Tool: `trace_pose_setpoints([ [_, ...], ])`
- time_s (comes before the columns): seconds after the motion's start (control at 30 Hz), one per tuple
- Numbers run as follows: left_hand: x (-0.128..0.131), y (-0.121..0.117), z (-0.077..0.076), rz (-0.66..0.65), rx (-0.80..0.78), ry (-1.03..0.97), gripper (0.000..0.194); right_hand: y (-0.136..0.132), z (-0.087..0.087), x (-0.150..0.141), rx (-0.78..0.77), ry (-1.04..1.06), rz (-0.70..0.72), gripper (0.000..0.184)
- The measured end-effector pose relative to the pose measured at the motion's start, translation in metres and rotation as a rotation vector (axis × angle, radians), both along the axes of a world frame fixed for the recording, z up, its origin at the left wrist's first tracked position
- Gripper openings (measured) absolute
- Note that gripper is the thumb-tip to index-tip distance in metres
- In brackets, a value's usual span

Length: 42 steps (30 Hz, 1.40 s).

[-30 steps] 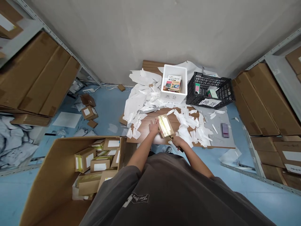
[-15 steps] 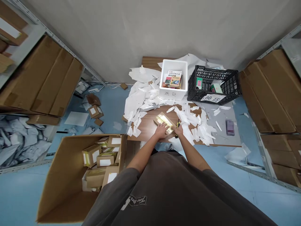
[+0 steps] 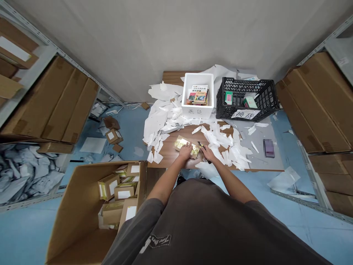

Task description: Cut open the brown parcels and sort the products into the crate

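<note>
Taped carton: a small brown box wrapped in shiny yellowish tape, lying near the front edge of the tabletop, left of its middle; its contents are hidden.
Left hand: laid over the taped carton, fingers on its top face.
Right hand: closed around a black-and-yellow cutter, beside the carton's right end; whether the tip touches the carton I cannot tell.
White bin: near the back edge, handwriting on its front wall; a pile of books inside, covers up.
Black crate: just right of the bin, towards the back right corner, a white sign on its front; inside, a green box by the left wall and a green-and-white box further right.
Large open carton: off the tabletop's front left corner, holding several small cartons, some taped, some with white labels.
White scraps: strewn along the left edge and right of the cutter.
</note>
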<state>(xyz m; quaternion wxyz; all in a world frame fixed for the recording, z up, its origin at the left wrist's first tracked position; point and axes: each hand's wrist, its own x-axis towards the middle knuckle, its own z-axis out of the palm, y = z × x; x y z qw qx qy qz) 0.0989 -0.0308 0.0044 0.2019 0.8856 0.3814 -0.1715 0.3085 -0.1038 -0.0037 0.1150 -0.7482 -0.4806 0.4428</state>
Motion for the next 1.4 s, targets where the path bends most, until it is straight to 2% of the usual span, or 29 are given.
trace_pose_setpoints([
  [0.07, 0.001, 0.0, 0.003, 0.024, -0.024, 0.005, 0.084, -0.016, 0.005, 0.007, -0.099, 0.069, 0.137, 0.029],
  [0.17, 0.004, 0.001, 0.006, 0.069, -0.058, 0.006, 0.094, -0.026, 0.011, 0.013, -0.15, 0.133, 0.207, 0.027],
  [0.3, 0.008, 0.003, 0.005, 0.106, -0.062, 0.03, 0.103, -0.011, 0.019, 0.019, -0.174, 0.127, 0.281, 0.024],
  [0.4, 0.009, 0.003, 0.004, 0.112, -0.064, 0.044, 0.099, 0.003, 0.022, 0.024, -0.205, 0.12, 0.355, 0.025],
  [0.5, 0.009, 0.002, 0.005, 0.102, -0.062, 0.039, 0.095, 0.009, 0.023, 0.028, -0.192, 0.14, 0.384, 0.028],
  [0.63, 0.009, 0.002, 0.012, 0.086, -0.059, 0.032, 0.096, 0.012, 0.027, 0.032, -0.306, 0.202, 0.428, 0.028],
  [0.73, 0.011, 0.002, 0.02, 0.078, -0.075, 0.048, 0.092, 0.016, 0.031, 0.031, -0.328, 0.219, 0.406, 0.03],
  [0.93, 0.015, 0.002, 0.031, 0.027, -0.077, 0.087, 0.085, 0.023, 0.027, 0.035, -0.436, 0.319, 0.432, 0.028],
  [1.2, 0.01, 0.01, 0.027, -0.088, -0.089, 0.086, 0.077, 0.026, 0.028, 0.031, -0.46, 0.342, 0.456, 0.033],
  [1.4, 0.009, 0.014, 0.021, -0.131, -0.108, 0.09, 0.091, 0.032, 0.031, 0.035, -0.5, 0.36, 0.518, 0.035],
])
